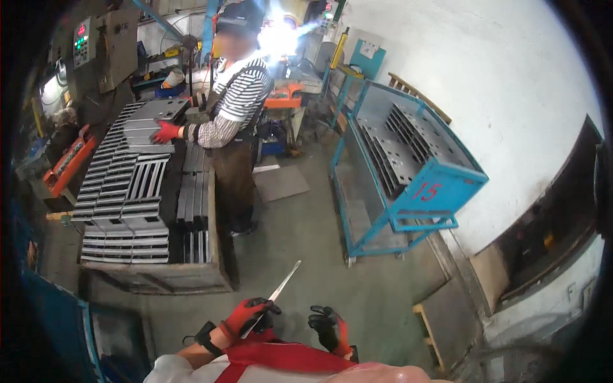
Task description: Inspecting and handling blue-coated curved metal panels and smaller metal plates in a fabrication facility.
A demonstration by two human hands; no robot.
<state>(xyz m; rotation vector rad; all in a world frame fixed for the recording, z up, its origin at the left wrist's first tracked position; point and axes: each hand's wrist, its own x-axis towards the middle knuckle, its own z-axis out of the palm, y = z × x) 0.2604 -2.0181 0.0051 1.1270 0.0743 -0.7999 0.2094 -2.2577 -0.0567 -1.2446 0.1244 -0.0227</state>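
My left hand point(250, 315), in a red and black glove, grips a thin flat metal plate point(281, 290) seen edge-on, slanting up to the right over the floor. My right hand point(329, 327), gloved the same way, hangs beside it with fingers curled loosely and nothing in it. Ahead on the left, a low table point(166, 277) carries several rows of stacked grey metal plates point(124, 204). A co-worker in a striped shirt and dark apron point(235, 121) stands at that table, one red-gloved hand point(165, 132) resting on the top plates.
A blue metal rack cart point(408, 179) holding perforated metal sheets stands to the right against a white wall. A flat grey sheet point(280, 182) lies on the concrete floor. Machines with a control panel point(82, 41) stand at back left. A blue frame point(57, 319) is at lower left.
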